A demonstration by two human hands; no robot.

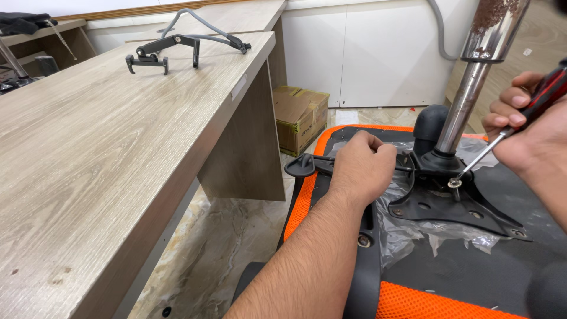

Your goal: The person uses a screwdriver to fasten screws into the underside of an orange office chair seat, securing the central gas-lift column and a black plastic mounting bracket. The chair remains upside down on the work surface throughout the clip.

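An upturned office chair seat, black underneath with orange mesh edges, lies before me. A black metal mechanism plate sits on it over torn clear plastic, with a chrome gas cylinder rising from it. My left hand is closed around the black adjustment lever beside the plate. My right hand holds a red and black screwdriver whose tip rests on a bolt with a washer on the plate.
A long wood-grain desk runs along the left, carrying a dark metal bracket and a grey cable. A cardboard box stands on the marbled floor by the desk's end panel. White cabinet doors are behind.
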